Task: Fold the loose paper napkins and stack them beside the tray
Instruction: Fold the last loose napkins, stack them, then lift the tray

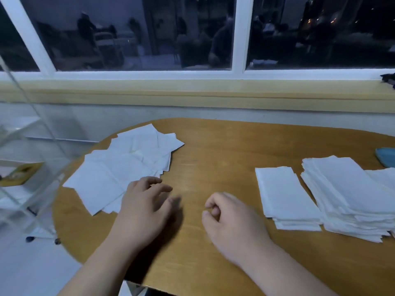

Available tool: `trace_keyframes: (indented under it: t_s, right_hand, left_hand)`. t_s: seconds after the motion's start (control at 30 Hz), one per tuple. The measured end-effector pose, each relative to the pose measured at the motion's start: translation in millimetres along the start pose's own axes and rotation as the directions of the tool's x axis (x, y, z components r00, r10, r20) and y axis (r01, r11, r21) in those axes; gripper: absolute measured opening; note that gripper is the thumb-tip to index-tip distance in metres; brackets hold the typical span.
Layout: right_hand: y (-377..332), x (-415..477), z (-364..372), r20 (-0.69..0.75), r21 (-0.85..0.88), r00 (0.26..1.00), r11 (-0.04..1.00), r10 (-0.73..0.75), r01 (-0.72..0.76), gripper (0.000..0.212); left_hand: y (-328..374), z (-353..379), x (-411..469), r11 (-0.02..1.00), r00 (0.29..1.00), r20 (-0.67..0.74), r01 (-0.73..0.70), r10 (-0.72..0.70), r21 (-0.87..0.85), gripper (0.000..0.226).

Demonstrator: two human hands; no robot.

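A spread of loose unfolded white paper napkins [126,165] lies on the left part of the wooden table [213,150]. My left hand [143,208] hovers at the near right edge of that pile, fingers relaxed and slightly spread, holding nothing. My right hand [228,218] is over the bare wood in the middle, fingers curled in, nothing in it. On the right lie a low stack of folded napkins [286,195] and, beside it, a taller stack of folded napkins [350,195].
A blue object [386,154] shows at the far right table edge. A clear acrylic stand [25,146] rises left of the table. A yellow sill and a window run along the back. The table's rounded left edge drops off near the loose pile.
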State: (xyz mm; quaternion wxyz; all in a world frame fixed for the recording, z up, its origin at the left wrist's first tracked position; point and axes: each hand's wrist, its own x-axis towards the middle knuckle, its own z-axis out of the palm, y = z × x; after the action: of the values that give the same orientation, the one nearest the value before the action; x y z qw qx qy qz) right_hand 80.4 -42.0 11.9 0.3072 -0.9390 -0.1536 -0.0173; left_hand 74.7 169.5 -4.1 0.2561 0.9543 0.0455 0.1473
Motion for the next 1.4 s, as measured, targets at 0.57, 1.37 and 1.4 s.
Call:
trace_keyframes:
  t_s: [0.57,1.37,1.4]
  right_hand:
    - [-107.0,129.0,127.1,0.127,-0.160,0.974,0.966,-0.186,0.205,0.051]
    - [-72.4,107.2,94.2,-0.097,0.164,0.976,0.964,-0.197,0.211,0.016]
    - [-61.6,100.0,83.6,-0.083,0.169,0.975,0.962,-0.205,0.216,0.016]
  left_hand:
    - [-84.9,-18.1,-11.2,0.945,0.929,-0.318,0.260,-0.190,0.197,0.065]
    - [-84.7,-29.8,-18.3,0.998,0.979,-0.203,0.011,0.004,0.069,0.065]
    - [-83.6,-30.2,-20.9,0.996,0.985,-0.161,-0.049,0.060,0.073,0.062]
